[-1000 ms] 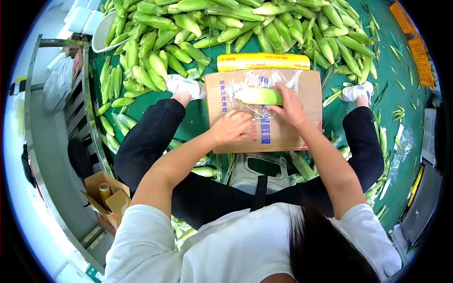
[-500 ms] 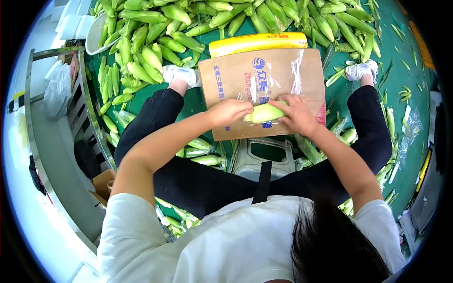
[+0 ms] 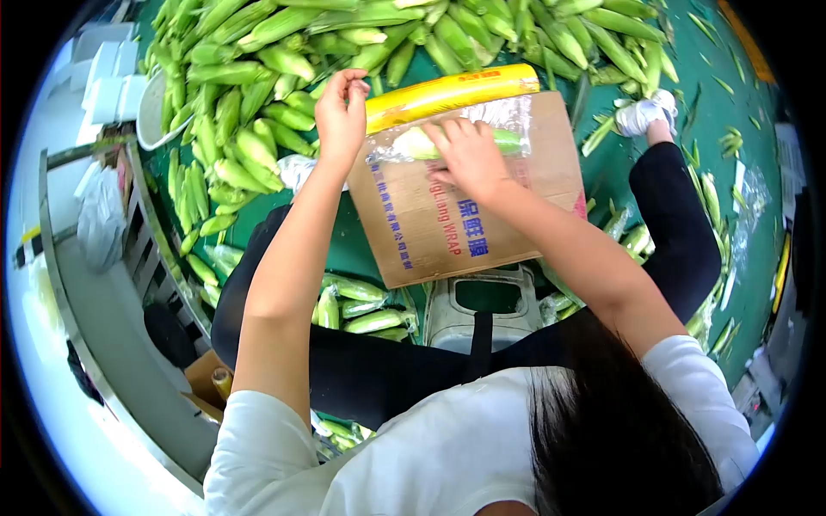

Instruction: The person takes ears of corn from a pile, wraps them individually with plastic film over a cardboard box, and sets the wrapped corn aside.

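Observation:
A pale green ear of corn [image 3: 416, 144] lies crosswise on a strip of clear plastic film [image 3: 526, 116] at the top of a cardboard box [image 3: 508, 228]. My right hand [image 3: 469, 159] is over the middle of the ear, fingers curled across it, hiding part of the husk. Just behind the box lies a yellow roll of cling film [image 3: 456, 93]. My left hand [image 3: 342, 116] is raised at the roll's left end, its fingers loosely bent and the thumb apart. I see nothing held in it.
Husked ears of corn [image 3: 335, 34] are heaped beyond the box. Film-wrapped ears [image 3: 374, 322] lie on the green floor beneath my legs, beside a grey plastic stool [image 3: 452, 327]. A metal rack [image 3: 129, 361] stands at left. Husk scraps and film lie at right.
The ear of corn has gone from both hands down onto film at the box's far edge. My left hand has let go and moved up and left. The box and roll have shifted slightly.

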`<state>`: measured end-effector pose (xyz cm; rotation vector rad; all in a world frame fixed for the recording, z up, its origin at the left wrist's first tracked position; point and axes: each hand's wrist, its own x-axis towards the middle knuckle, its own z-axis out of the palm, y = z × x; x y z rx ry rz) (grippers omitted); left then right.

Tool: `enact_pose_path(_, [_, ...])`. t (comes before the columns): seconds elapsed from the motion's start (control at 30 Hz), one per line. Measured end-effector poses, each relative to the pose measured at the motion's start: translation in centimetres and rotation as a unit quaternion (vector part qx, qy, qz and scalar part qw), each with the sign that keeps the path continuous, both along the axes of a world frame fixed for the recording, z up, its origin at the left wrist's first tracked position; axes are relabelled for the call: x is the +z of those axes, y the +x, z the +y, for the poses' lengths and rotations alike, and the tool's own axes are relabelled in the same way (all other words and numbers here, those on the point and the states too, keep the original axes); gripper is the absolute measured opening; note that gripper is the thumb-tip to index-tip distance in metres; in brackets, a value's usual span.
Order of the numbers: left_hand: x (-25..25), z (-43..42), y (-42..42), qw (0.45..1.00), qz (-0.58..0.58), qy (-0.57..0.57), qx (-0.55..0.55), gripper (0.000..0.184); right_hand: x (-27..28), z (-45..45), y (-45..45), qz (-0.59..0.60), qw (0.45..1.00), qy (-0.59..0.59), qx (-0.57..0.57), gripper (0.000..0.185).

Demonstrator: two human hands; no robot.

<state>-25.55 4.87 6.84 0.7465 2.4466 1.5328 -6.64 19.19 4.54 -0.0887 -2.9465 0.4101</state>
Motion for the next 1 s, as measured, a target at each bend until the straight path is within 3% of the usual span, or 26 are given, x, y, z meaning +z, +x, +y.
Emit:
enact_pose_path(0.1, [-1.8, 3.8, 1.2, 0.98, -0.082, 0.029, -0.179, 0.022, 0.0, 1.0, -1.1, -0.107, 0.992, -0.055, 0.035, 0.062])
enact_pose_path(0.17, [-2.0, 6.2, 3.1, 0.936, -0.056, -0.063, -0.343, 0.03, 0.6, 1.5, -0.3, -0.202, 0.972, -0.108, 0.049, 0.063])
enact_pose_path(0.27, [-6.8, 6.7, 9.2, 0.882, 0.187, -0.239, -0.361, 0.042, 2.1, 2.2, 2.2, -0.333, 0.92, -0.193, 0.078, 0.065])
enact_pose_path(0.37, [-6.5, 6.0, 12.6, 0.849, 0.291, -0.263, -0.355, 0.05, -1.3, 1.3, 6.1, -0.26, 0.888, -0.338, 0.171, 0.062])
enact_pose_path(0.43, [-5.5, 5.4, 14.1, 0.828, 0.309, -0.283, -0.373, 0.051, -0.2, -0.4, 8.3, -0.46, 0.768, -0.386, 0.222, 0.056])
enact_pose_path(0.47, [-5.7, 5.1, 14.5, 0.828, 0.311, -0.282, -0.372, 0.052, 1.2, -2.2, 9.5, -0.527, 0.721, -0.34, 0.295, 0.052])
enact_pose_path(0.5, [-5.7, 4.9, 14.7, 0.828, 0.314, -0.282, -0.37, 0.052, 5.2, -3.8, 10.8, -0.566, 0.683, -0.29, 0.36, 0.051])
enact_pose_path(0.57, [-5.4, 4.8, 15.1, 0.833, 0.309, -0.287, -0.358, 0.054, 8.3, -6.2, 17.2, -0.539, 0.629, -0.422, 0.367, 0.055])
enact_pose_path(0.63, [-6.1, 4.3, 16.4, 0.847, 0.305, -0.283, -0.332, 0.056, 12.1, -4.1, 20.4, -0.527, 0.668, -0.492, 0.187, 0.061])
enact_pose_path(0.67, [-6.1, 3.7, 17.6, 0.863, 0.291, -0.264, -0.318, 0.057, 13.1, -3.0, 23.5, -0.529, 0.601, -0.58, 0.152, 0.063])
enact_pose_path(0.7, [-6.2, 3.2, 18.8, 0.839, 0.303, -0.285, -0.352, 0.057, 14.0, -1.5, 26.3, -0.521, 0.53, -0.659, 0.115, 0.065])
enact_pose_path(0.77, [-5.9, 1.4, 22.5, 0.785, 0.327, -0.329, -0.411, 0.057, 20.1, 1.2, 29.3, -0.431, 0.557, -0.709, 0.041, 0.07])
enact_pose_path(0.83, [-4.2, -1.3, 28.0, 0.778, 0.34, -0.185, -0.496, 0.055, 19.5, 1.1, 33.4, -0.265, 0.342, -0.89, -0.146, 0.079])
enact_pose_path(0.87, [-5.1, -3.3, 30.1, 0.745, 0.31, -0.141, -0.573, 0.051, 20.0, 0.3, 34.1, -0.166, 0.223, -0.94, -0.197, 0.08])
enact_pose_path(0.9, [-4.2, -3.9, 31.3, 0.703, 0.272, -0.094, -0.651, 0.048, 19.1, 0.5, 34.8, -0.149, 0.177, -0.95, -0.211, 0.082])
enact_pose_path(0.93, [-3.9, -3.6, 31.7, 0.725, 0.091, -0.243, -0.638, 0.046, 15.4, 0.4, 36.7, -0.112, 0.09, -0.976, -0.165, 0.083])
enact_pose_path(0.97, [-0.7, -2.7, 31.0, 0.706, -0.091, -0.382, -0.59, 0.044, 12.3, 0.7, 38.3, -0.073, 0.004, -0.991, -0.116, 0.083])
enact_pose_path(1.0, [0.8, -4.0, 30.8, 0.855, -0.151, -0.266, -0.418, 0.052, 12.9, 0.7, 37.3, -0.065, -0.1, -0.99, -0.073, 0.078])
